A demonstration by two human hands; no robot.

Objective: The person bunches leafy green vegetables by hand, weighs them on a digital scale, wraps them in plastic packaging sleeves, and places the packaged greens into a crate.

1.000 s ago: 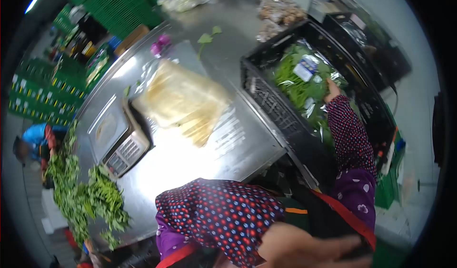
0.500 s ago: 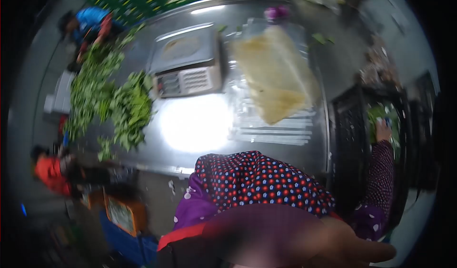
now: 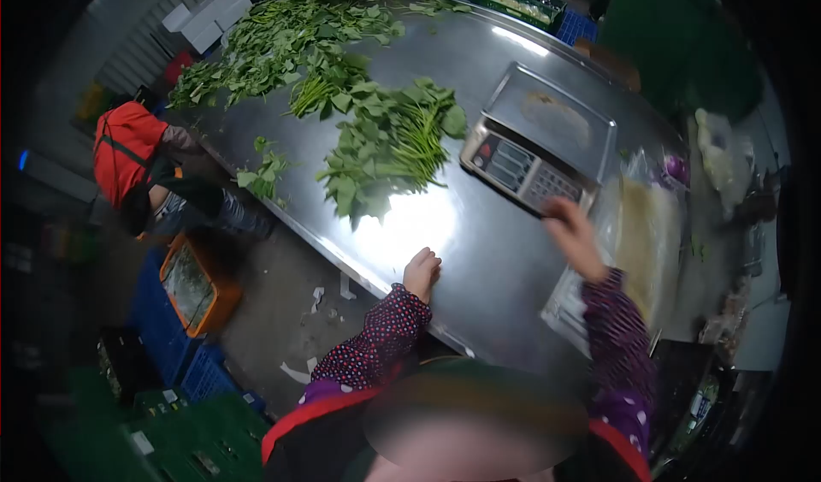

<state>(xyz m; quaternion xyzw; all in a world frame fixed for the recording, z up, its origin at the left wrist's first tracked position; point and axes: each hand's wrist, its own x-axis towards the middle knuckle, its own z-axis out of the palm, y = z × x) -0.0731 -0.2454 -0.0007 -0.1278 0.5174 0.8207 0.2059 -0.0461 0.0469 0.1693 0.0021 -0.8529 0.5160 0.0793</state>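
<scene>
My left hand is over the near edge of the metal table, its fingers curled together and nothing visible in them. Blurred by motion, my right hand is at the front edge of the digital scale, fingers apart and holding nothing. The scale's pan bears only a brownish stain. Left of the scale lies a bunch of leafy greens, stems towards the scale. A larger heap of greens covers the far left of the table. Clear plastic bags lie to the right of my right hand.
A person in a red vest stands beyond the left table edge. Below are an orange crate and blue crates. A black crate with packed greens is at lower right. A purple bundle lies beyond the bags.
The view has swung left, towards the greens. My right hand has left the packed greens in the black crate and is now by the scale. My left hand has moved forward over the table edge.
</scene>
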